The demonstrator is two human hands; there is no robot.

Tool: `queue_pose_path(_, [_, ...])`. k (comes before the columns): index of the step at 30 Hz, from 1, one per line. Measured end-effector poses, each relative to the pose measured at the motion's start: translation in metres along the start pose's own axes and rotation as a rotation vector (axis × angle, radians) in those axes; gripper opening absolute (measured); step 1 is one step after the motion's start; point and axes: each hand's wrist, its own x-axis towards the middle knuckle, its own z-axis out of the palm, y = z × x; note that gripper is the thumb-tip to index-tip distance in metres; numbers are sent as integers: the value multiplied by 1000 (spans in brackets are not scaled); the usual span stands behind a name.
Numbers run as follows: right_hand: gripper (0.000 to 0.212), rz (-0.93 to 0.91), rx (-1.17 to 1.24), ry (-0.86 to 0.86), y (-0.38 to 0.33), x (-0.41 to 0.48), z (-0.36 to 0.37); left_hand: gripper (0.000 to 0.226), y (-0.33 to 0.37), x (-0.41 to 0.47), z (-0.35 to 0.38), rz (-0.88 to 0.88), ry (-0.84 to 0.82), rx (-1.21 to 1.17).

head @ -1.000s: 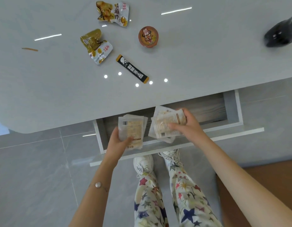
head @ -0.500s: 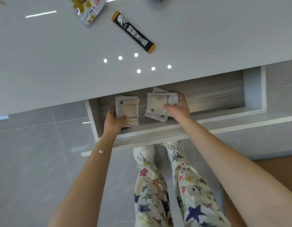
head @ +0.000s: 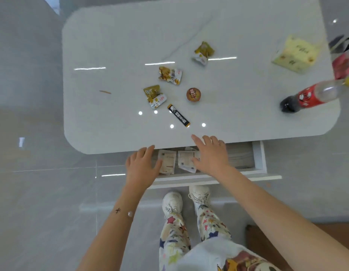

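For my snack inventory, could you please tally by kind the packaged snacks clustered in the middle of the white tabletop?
Crinkled gold foil snack packets: 3
Round brown-lidded snack cup: 1
Long black stick sachet with orange tip: 1
Total: 5

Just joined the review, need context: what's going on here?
A person stands at a white table with its drawer pulled open. Two stacks of pale sachets lie side by side in the drawer. The left hand and right hand are spread open over them, gripping nothing. Snack packets, a black stick pack and a cola bottle sit on the tabletop.
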Motion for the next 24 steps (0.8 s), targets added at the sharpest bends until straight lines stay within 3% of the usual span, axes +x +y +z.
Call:
queue_pose_path(6, [72, -133, -52, 165, -42, -62, -148, 61, 9, -74, -130, -71, 186, 43])
queue_pose_path(11, [72, -307, -121, 249, -115, -112, -219, 65, -10, -163, -194, -195, 318, -29])
queue_pose_path(15, [73, -522, -207, 250, -203, -152, -235, 83, -55, -238, -214, -362, 410, -91])
queue_pose_path(20, [73, -796, -298, 288, -329, -196, -222, 70, -138, -330, -225, -623, 537, -176])
queue_pose_path(24, [76, -944, -349, 297, -437, -235, -197, 77, -215, -408, -233, -780, 646, -227])
